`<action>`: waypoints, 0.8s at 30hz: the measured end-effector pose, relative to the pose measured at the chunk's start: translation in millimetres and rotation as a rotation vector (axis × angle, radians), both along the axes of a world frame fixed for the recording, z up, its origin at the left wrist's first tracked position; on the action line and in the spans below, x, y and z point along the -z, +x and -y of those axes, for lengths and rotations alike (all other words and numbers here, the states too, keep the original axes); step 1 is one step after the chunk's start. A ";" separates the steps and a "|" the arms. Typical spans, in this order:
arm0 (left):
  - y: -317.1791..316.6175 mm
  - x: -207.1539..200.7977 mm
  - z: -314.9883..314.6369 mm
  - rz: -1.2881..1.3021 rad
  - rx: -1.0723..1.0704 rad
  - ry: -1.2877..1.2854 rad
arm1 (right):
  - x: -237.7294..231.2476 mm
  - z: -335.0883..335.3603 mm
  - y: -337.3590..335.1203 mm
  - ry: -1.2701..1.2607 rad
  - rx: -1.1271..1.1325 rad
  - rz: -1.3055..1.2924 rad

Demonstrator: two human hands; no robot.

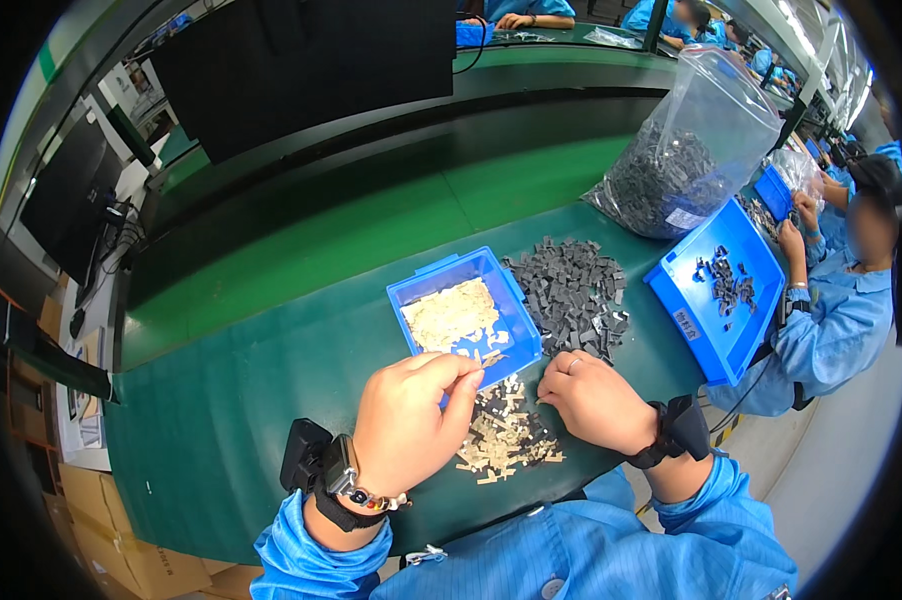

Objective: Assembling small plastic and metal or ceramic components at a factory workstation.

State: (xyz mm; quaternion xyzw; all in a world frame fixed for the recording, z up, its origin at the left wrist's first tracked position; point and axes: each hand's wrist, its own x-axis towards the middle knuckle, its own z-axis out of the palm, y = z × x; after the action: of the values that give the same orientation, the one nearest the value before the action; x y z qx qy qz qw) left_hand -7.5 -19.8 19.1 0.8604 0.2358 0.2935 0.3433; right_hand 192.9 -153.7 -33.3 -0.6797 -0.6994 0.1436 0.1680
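Observation:
My left hand (411, 415) is closed in a pinch over the near edge of a blue plastic bin (519, 318); whatever its fingertips hold is too small to make out. Inside that bin lies a heap of small cream-coloured pieces (453, 315). Fingers bent together, my right hand (601, 402) hovers beside the near end of a pile of small dark grey rectangular pieces (569, 290); anything it pinches is hidden. Between and below both hands, a loose pile of tan strips mixed with dark bits (506, 440) spreads on the green table mat (241, 420).
A clear zip bag full of dark pieces (671, 165) stands at the back right. Nearer sits a tilted blue tray (706, 335) with a few dark parts. A co-worker in blue (836, 320) works at the right. A black panel (311, 80) hangs across the back; cardboard boxes (131, 530) lie lower left.

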 end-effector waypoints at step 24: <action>-0.8 15.0 0.5 0.099 0.082 -0.517 | -55.2 -36.6 -28.6 0.279 0.046 -0.747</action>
State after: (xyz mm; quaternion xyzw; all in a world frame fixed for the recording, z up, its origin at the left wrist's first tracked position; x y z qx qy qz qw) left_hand -8.3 -20.3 4.1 0.7377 0.2510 0.2509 0.5744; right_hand 164.3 -117.1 21.9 -0.5668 -0.5878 0.2805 0.5046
